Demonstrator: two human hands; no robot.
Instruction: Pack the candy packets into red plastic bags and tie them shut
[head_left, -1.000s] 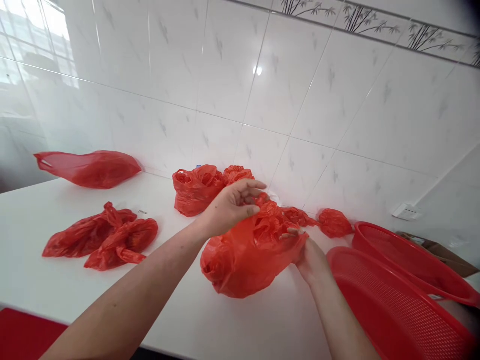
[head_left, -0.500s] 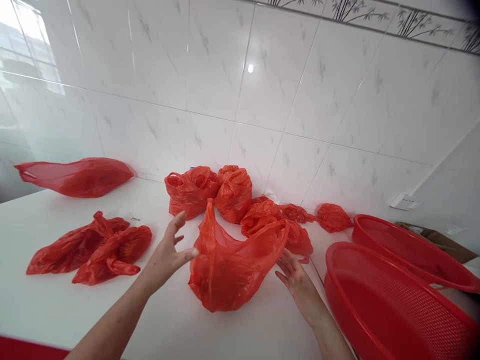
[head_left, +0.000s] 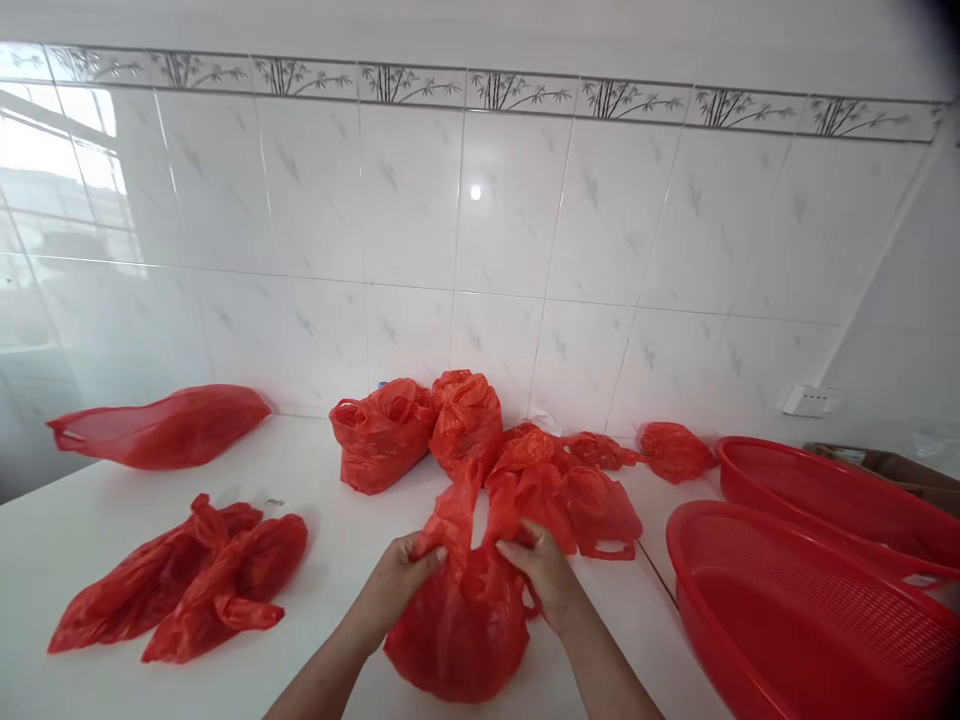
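A thin red plastic bag (head_left: 461,640) rests on the white table in front of me, its lower part rounded and its handles gathered upward. My left hand (head_left: 405,575) pinches the bag's left upper edge between thumb and fingers. On the opposite side, my right hand (head_left: 541,570) grips the right upper edge the same way. What is inside the bag cannot be made out. Just behind it lie more crumpled red bags (head_left: 536,480), close to the held bag's handles.
Two full red bags (head_left: 382,430) stand against the tiled wall (head_left: 405,220). Knotted red bags (head_left: 225,580) lie on the left, with a puffed one (head_left: 165,425) behind. Red plastic baskets (head_left: 690,540) are at the right, near a wall socket (head_left: 811,400).
Both hands have closed on the bag's upper edges and drawn them inward, so its wide mouth is now narrow. The view has tilted upward.
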